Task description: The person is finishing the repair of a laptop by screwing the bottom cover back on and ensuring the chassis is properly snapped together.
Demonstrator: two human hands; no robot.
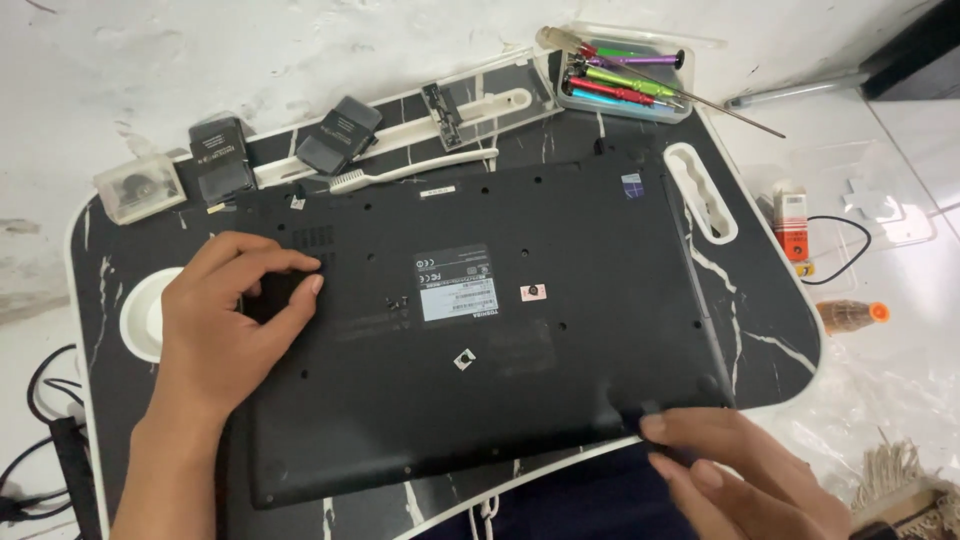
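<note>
Two bare hands rest on an upturned black laptop [480, 320] lying base-up on a marbled black lap table [770, 330]. The left hand [225, 330] lies on its left part, thumb and fingers pinched loosely, holding nothing visible. The right hand [730, 470] grips the near right corner, fingers curled over the edge. A box of screwdrivers [625, 85] sits at the far right.
</note>
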